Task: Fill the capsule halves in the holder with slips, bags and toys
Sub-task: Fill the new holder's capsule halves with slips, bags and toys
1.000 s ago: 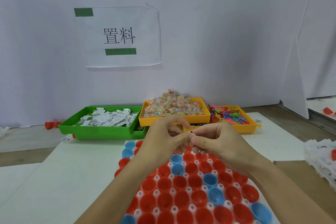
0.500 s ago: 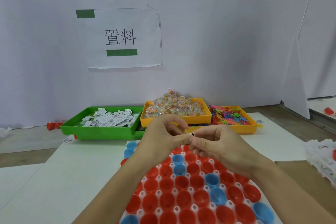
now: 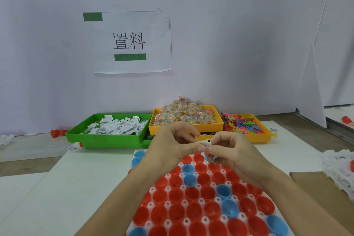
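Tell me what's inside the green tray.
The green tray holds a loose heap of white printed slips across its floor. Its near wall hides the front of the floor, and whatever lies under the heap cannot be seen.

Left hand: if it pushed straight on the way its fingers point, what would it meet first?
The left hand points rightward at the right hand; both pinch one slip, so it would likely meet those fingers first.

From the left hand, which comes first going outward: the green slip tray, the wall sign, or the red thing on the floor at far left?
From the left hand, in the head view:
1. Green slip tray, just left and behind.
2. Red thing, far left.
3. Wall sign, high on the wall.
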A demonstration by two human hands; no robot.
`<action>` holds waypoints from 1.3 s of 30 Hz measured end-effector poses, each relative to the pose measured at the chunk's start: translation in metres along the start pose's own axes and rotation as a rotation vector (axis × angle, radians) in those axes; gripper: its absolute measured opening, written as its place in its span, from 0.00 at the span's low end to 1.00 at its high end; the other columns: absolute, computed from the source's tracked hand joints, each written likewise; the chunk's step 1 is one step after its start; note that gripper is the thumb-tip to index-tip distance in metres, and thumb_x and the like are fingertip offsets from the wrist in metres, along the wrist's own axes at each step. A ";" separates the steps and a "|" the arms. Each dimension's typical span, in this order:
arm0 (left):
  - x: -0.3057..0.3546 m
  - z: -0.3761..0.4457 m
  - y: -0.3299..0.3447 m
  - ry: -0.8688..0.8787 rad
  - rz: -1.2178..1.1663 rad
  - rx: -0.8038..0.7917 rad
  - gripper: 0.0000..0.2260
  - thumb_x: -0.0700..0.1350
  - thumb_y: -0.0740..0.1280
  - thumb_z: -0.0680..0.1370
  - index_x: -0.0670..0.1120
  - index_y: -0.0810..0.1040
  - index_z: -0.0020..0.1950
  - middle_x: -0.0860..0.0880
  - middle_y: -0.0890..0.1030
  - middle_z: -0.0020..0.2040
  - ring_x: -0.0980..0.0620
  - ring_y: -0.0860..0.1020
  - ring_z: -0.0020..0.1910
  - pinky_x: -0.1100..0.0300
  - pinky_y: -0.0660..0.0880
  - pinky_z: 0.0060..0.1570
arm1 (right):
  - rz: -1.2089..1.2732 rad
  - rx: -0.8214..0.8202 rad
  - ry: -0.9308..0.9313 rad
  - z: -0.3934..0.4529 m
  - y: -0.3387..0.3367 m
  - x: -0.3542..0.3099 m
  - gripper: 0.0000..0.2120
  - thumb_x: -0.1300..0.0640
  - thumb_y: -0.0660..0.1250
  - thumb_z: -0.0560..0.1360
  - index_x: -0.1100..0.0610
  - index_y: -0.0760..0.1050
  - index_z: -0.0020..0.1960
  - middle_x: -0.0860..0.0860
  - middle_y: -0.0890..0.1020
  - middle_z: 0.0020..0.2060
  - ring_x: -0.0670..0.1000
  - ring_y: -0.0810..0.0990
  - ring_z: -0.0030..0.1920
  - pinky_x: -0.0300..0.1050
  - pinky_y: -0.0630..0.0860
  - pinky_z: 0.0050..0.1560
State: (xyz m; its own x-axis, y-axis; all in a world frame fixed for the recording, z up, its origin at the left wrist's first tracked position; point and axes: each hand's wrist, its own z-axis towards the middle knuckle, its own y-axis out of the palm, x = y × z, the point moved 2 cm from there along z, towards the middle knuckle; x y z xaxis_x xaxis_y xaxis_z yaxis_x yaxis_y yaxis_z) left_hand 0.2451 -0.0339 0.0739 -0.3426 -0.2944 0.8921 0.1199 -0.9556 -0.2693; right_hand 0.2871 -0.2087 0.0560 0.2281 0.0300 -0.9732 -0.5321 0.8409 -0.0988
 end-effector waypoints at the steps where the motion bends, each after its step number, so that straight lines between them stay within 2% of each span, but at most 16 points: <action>1: 0.000 0.000 -0.002 -0.009 0.019 0.014 0.10 0.47 0.80 0.62 0.51 0.84 0.39 0.47 0.84 0.34 0.52 0.80 0.33 0.59 0.77 0.37 | -0.008 0.018 0.000 0.001 -0.001 0.001 0.09 0.62 0.73 0.74 0.54 0.81 0.36 0.55 0.83 0.35 0.54 0.83 0.39 0.46 0.79 0.43; 4: -0.001 0.000 -0.008 -0.056 0.103 0.035 0.03 0.40 0.78 0.70 0.46 0.86 0.40 0.47 0.85 0.38 0.46 0.83 0.39 0.50 0.80 0.45 | -0.052 0.052 -0.006 0.001 -0.005 0.002 0.12 0.65 0.71 0.75 0.53 0.81 0.35 0.57 0.85 0.36 0.57 0.85 0.42 0.49 0.82 0.46; 7: 0.000 -0.004 -0.010 -0.068 0.167 0.005 0.01 0.42 0.74 0.75 0.47 0.86 0.43 0.51 0.85 0.38 0.53 0.82 0.39 0.56 0.79 0.44 | -0.096 0.043 -0.019 0.000 -0.005 0.001 0.07 0.63 0.72 0.75 0.56 0.82 0.39 0.57 0.86 0.37 0.55 0.86 0.41 0.41 0.81 0.43; 9: 0.000 -0.007 -0.008 -0.099 0.159 -0.053 0.03 0.45 0.73 0.76 0.47 0.85 0.48 0.50 0.86 0.41 0.52 0.83 0.42 0.58 0.79 0.45 | -0.108 0.030 -0.028 0.000 -0.002 0.001 0.06 0.63 0.72 0.75 0.57 0.82 0.40 0.57 0.86 0.37 0.53 0.86 0.40 0.38 0.80 0.41; 11: 0.001 -0.009 -0.006 -0.108 0.134 -0.100 0.05 0.44 0.74 0.76 0.44 0.85 0.49 0.48 0.86 0.42 0.49 0.84 0.43 0.58 0.80 0.44 | -0.124 0.002 -0.034 0.000 0.001 0.002 0.04 0.63 0.72 0.76 0.58 0.82 0.41 0.56 0.86 0.37 0.51 0.85 0.39 0.37 0.79 0.40; 13: 0.003 -0.009 -0.005 -0.075 0.109 -0.107 0.01 0.40 0.75 0.75 0.43 0.85 0.45 0.46 0.86 0.39 0.49 0.83 0.38 0.59 0.79 0.41 | -0.125 -0.014 -0.037 0.000 0.004 0.002 0.03 0.63 0.72 0.75 0.60 0.82 0.43 0.56 0.86 0.36 0.51 0.85 0.39 0.37 0.79 0.40; 15: 0.004 -0.008 -0.006 -0.057 0.141 -0.059 0.03 0.39 0.76 0.73 0.44 0.85 0.40 0.47 0.85 0.35 0.51 0.82 0.34 0.60 0.78 0.37 | -0.136 -0.008 -0.039 0.001 0.005 0.002 0.03 0.63 0.72 0.75 0.60 0.82 0.42 0.57 0.85 0.36 0.51 0.85 0.38 0.36 0.79 0.40; 18: 0.002 -0.007 -0.005 -0.050 0.250 0.005 0.04 0.40 0.78 0.71 0.44 0.84 0.39 0.49 0.84 0.32 0.53 0.81 0.30 0.62 0.76 0.34 | -0.177 0.007 -0.031 0.001 0.007 0.003 0.04 0.63 0.73 0.75 0.60 0.83 0.41 0.56 0.86 0.36 0.51 0.85 0.38 0.36 0.79 0.40; 21: 0.002 -0.008 -0.002 -0.028 0.332 0.025 0.06 0.42 0.78 0.71 0.48 0.83 0.37 0.50 0.83 0.33 0.55 0.80 0.31 0.62 0.77 0.34 | -0.213 0.021 -0.029 0.001 0.006 0.003 0.04 0.63 0.73 0.75 0.59 0.83 0.41 0.55 0.86 0.35 0.50 0.85 0.38 0.36 0.79 0.40; 26: 0.004 -0.008 -0.003 -0.017 0.339 -0.025 0.08 0.40 0.77 0.72 0.48 0.81 0.37 0.49 0.83 0.34 0.54 0.80 0.33 0.55 0.79 0.38 | -0.207 -0.017 -0.049 -0.001 0.006 -0.001 0.01 0.59 0.74 0.74 0.56 0.83 0.44 0.53 0.86 0.38 0.49 0.85 0.41 0.36 0.79 0.41; 29: 0.004 -0.008 -0.002 -0.009 0.353 -0.058 0.07 0.42 0.77 0.72 0.49 0.81 0.37 0.52 0.82 0.33 0.56 0.79 0.32 0.59 0.78 0.37 | -0.229 -0.016 -0.078 -0.002 0.006 -0.004 0.01 0.58 0.74 0.74 0.54 0.85 0.45 0.50 0.87 0.40 0.48 0.85 0.43 0.35 0.78 0.42; 39: 0.006 -0.009 -0.006 -0.063 0.101 -0.110 0.06 0.41 0.77 0.72 0.48 0.81 0.38 0.48 0.84 0.35 0.53 0.81 0.35 0.62 0.78 0.40 | -0.237 0.151 -0.181 0.000 0.010 -0.005 0.04 0.61 0.76 0.71 0.54 0.85 0.39 0.49 0.86 0.36 0.46 0.85 0.38 0.35 0.78 0.40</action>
State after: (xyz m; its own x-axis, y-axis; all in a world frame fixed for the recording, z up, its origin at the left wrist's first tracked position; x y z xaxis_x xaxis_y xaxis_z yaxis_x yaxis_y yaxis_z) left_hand 0.2335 -0.0297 0.0779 -0.2746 -0.3905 0.8787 0.0468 -0.9182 -0.3934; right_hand 0.2805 -0.2004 0.0601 0.4794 -0.0916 -0.8728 -0.3231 0.9063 -0.2726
